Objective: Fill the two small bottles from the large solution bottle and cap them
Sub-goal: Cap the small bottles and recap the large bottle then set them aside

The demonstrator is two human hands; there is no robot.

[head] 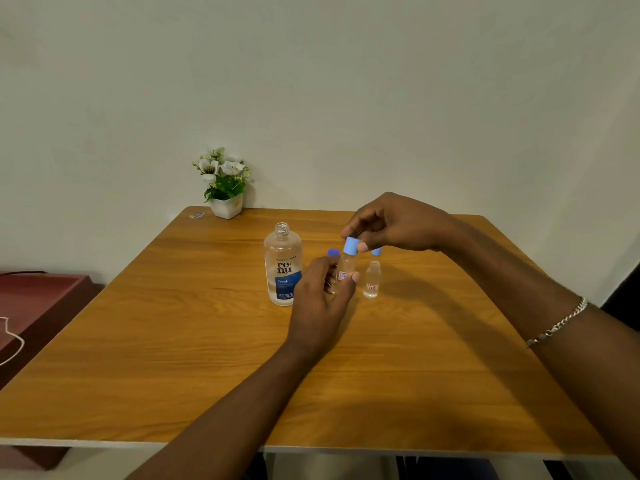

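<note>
From my feed the left hand (320, 299) is wrapped around one small bottle (344, 271) mid-table while the right hand (391, 225) pinches its light blue cap (350, 245), the uncapped second small bottle (372, 280) just right, open solution bottle (283, 265) left.

My left hand (320, 299): forearm stretched forward, fingers curled in a loose grip, thumb up. My right hand (391, 225): raised higher, palm down, fingertips (362, 247) pinched together, wrist bent inward.
</note>
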